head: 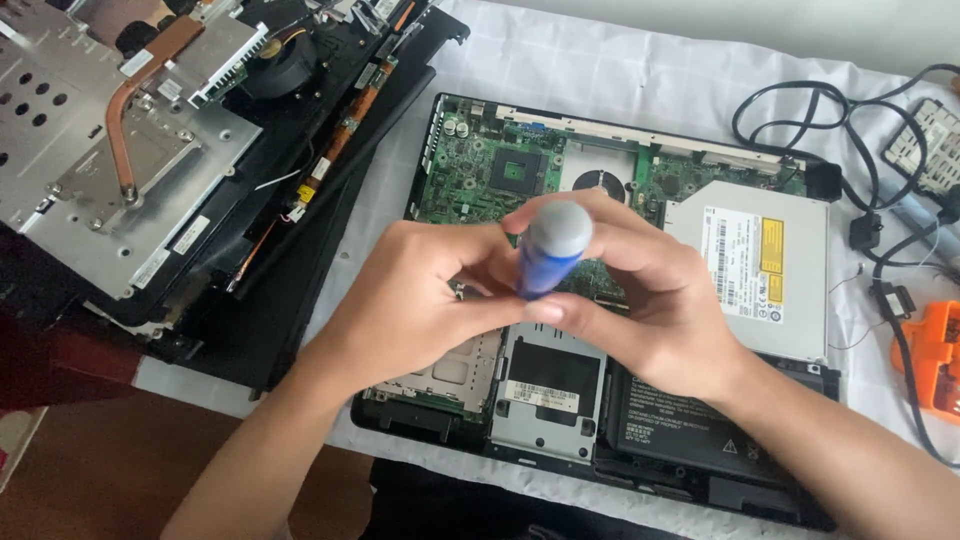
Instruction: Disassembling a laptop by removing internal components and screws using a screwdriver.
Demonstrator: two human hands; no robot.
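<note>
Both hands meet over the middle of an opened laptop (470, 150) and hold a screwdriver (548, 255) between them. The screwdriver has a blue handle with a grey cap, and it stands almost upright, with the cap toward the camera. Its tip is hidden behind the fingers, so I cannot tell what it touches.

The left hand (405, 300) is curled, and its fingertips press the handle from the left side. The right hand (640, 290) wraps around the handle from the right, with the thumb low on the blue part and the other fingers above, near the cap.

The laptop lies on a white cloth (620, 70) with its bottom cover off. The green board (480, 170) is visible above the hands. A silver optical drive (760, 265) sits just right of the right hand. Below the hands there is a metal drive bay (545, 390), and a black battery (680, 425) is beside it on the right.

At the top left lies another disassembled device (130, 150) with a metal plate, a copper heat pipe (135, 100) and a black fan (280, 65). Black cables (840, 120) lie at the right, and an orange tool (935, 355) is at the right edge.
</note>
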